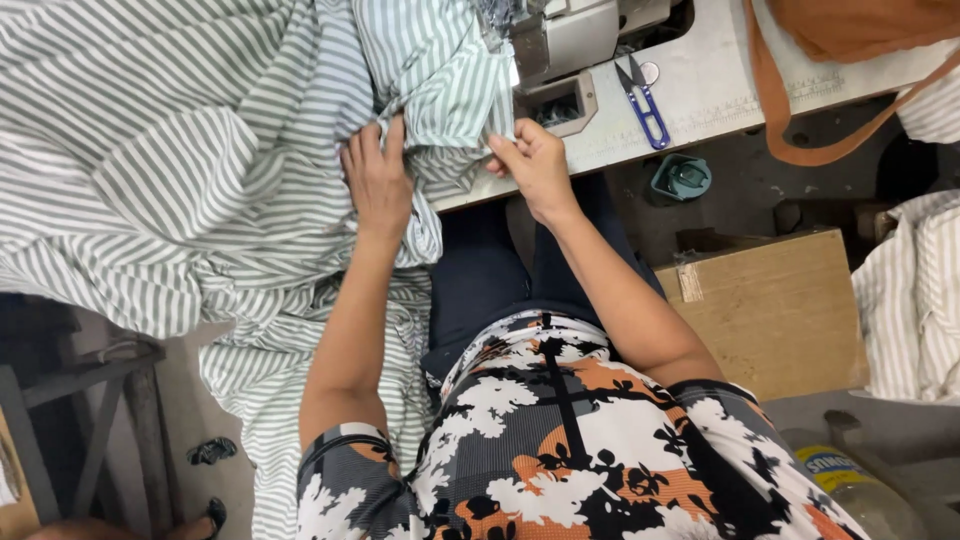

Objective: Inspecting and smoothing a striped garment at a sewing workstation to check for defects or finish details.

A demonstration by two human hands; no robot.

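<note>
A large grey-and-white striped fabric spreads over the sewing table and hangs down past its front edge. My left hand lies flat on the fabric, fingers gripping a fold near the table edge. My right hand pinches the fabric's edge just in front of the sewing machine. The fabric runs up under the machine's head; the needle area is hidden.
Blue-handled thread snips lie on the white table right of the machine. An orange bag with a strap sits at the far right. Below are a wooden box, a teal cup, more striped cloth and a plastic bottle.
</note>
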